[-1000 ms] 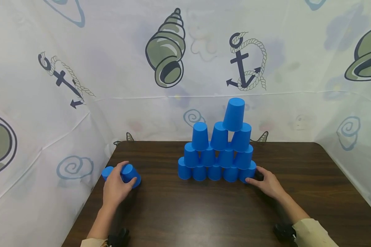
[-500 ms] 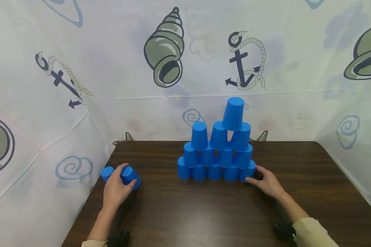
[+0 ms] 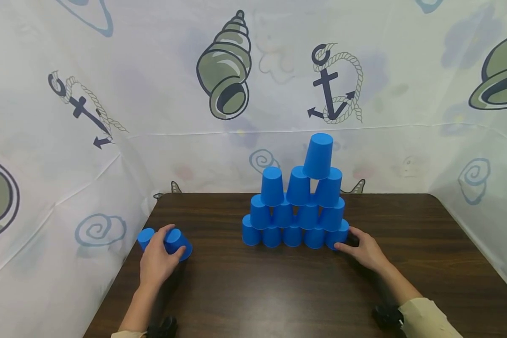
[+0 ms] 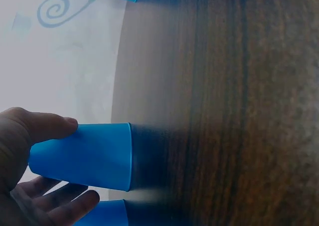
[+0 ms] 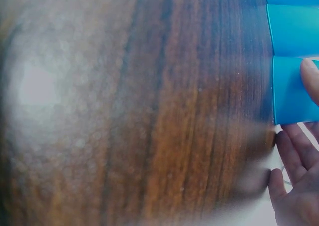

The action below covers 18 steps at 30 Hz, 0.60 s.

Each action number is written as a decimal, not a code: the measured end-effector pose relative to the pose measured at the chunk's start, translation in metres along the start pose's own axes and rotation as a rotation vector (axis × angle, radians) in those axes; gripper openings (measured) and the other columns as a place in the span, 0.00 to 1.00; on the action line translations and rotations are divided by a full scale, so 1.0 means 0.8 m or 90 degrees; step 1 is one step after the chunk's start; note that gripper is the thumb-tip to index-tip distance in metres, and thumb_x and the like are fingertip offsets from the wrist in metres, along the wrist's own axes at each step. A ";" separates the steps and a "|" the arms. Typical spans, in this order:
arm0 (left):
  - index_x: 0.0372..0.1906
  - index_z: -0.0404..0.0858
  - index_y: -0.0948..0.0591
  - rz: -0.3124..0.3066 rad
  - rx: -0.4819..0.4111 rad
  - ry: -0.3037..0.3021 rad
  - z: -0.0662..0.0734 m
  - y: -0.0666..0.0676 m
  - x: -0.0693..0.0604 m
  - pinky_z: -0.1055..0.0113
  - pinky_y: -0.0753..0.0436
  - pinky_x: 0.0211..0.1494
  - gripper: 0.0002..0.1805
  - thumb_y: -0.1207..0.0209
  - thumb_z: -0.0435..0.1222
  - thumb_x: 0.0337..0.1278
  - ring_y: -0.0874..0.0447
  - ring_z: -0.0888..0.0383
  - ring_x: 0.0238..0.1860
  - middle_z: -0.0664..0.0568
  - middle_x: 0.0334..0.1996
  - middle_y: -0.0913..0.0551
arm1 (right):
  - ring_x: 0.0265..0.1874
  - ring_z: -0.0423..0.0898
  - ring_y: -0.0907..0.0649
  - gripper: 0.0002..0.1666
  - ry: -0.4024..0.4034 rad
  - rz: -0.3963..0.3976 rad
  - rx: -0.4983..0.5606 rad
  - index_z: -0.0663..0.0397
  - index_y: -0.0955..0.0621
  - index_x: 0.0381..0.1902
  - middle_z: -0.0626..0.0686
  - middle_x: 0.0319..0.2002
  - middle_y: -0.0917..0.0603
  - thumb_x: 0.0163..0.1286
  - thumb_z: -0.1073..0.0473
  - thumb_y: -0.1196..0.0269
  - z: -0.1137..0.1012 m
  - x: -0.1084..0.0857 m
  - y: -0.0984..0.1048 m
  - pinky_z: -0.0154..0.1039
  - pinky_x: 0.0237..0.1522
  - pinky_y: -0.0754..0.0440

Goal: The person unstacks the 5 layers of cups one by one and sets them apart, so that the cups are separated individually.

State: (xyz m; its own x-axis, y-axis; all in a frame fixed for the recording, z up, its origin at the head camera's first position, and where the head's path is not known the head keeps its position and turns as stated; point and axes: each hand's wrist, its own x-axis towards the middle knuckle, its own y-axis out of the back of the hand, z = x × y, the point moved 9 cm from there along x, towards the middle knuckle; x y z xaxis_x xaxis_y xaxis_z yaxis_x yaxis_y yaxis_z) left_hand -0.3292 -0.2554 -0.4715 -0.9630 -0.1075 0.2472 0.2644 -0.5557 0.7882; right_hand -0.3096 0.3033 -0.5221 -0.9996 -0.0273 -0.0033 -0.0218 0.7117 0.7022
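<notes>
Hands point(image 3: 156, 263) unmoved on blue cups point(image 3: 179, 243)

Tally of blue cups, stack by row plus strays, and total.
Bottom-row cups: 5
Second-row cups: 4
Third-row cups: 3
Top cup: 1
Cup gripped by the left hand: 1
Cup beside that hand, off the stack: 1
Total: 15 blue cups visible

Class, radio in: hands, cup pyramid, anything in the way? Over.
Left hand grips blue cup; right hand holds bottom-right cup of cup pyramid. Four tiers standing, single top cup. Possibly in the way: another cup beside left hand.
</notes>
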 end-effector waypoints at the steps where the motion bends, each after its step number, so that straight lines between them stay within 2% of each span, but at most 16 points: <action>1: 0.69 0.40 0.34 0.003 0.002 -0.003 0.002 0.001 0.000 0.26 0.35 0.57 0.41 0.27 0.39 0.49 0.33 0.29 0.62 0.33 0.64 0.31 | 0.64 0.72 0.33 0.48 0.001 0.000 0.000 0.69 0.35 0.69 0.72 0.64 0.30 0.66 0.39 0.35 0.000 0.000 0.000 0.71 0.60 0.36; 5: 0.68 0.41 0.32 0.045 0.002 -0.035 0.013 0.010 -0.003 0.27 0.31 0.54 0.40 0.27 0.39 0.49 0.30 0.32 0.61 0.36 0.63 0.29 | 0.64 0.72 0.33 0.48 -0.001 -0.003 0.005 0.69 0.36 0.69 0.72 0.64 0.31 0.66 0.40 0.35 0.002 0.001 0.000 0.71 0.60 0.36; 9: 0.68 0.45 0.30 0.117 0.006 -0.083 0.032 0.025 -0.004 0.33 0.22 0.45 0.39 0.28 0.40 0.49 0.24 0.35 0.55 0.39 0.62 0.28 | 0.64 0.72 0.33 0.49 -0.004 -0.004 0.004 0.68 0.36 0.69 0.72 0.65 0.31 0.66 0.39 0.36 0.004 0.001 0.000 0.72 0.60 0.36; 11: 0.68 0.46 0.29 0.161 0.007 -0.115 0.048 0.036 -0.005 0.40 0.19 0.34 0.38 0.28 0.41 0.49 0.21 0.39 0.49 0.42 0.61 0.27 | 0.64 0.72 0.33 0.49 -0.005 -0.006 0.000 0.69 0.36 0.69 0.72 0.65 0.31 0.66 0.39 0.36 0.004 0.001 -0.001 0.72 0.60 0.37; 14: 0.66 0.46 0.27 0.228 0.017 -0.167 0.076 0.053 -0.006 0.48 0.21 0.22 0.35 0.29 0.41 0.50 0.20 0.42 0.47 0.44 0.60 0.26 | 0.65 0.72 0.34 0.49 -0.009 -0.007 -0.003 0.69 0.36 0.70 0.72 0.65 0.31 0.66 0.38 0.36 0.004 0.000 0.000 0.71 0.60 0.37; 18: 0.63 0.43 0.25 0.291 0.032 -0.232 0.112 0.070 -0.008 0.53 0.25 0.15 0.32 0.31 0.40 0.51 0.22 0.43 0.53 0.43 0.59 0.24 | 0.65 0.72 0.34 0.49 -0.009 -0.006 -0.001 0.68 0.36 0.70 0.72 0.65 0.31 0.66 0.38 0.36 0.003 0.000 0.000 0.71 0.60 0.37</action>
State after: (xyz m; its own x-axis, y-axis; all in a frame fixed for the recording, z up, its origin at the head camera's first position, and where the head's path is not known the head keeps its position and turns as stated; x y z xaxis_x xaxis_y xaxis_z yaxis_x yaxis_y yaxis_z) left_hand -0.3032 -0.2119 -0.3783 -0.6724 -0.0313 0.7395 0.6597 -0.4783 0.5796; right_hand -0.3100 0.3050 -0.5243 -0.9995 -0.0246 -0.0198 -0.0314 0.7105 0.7029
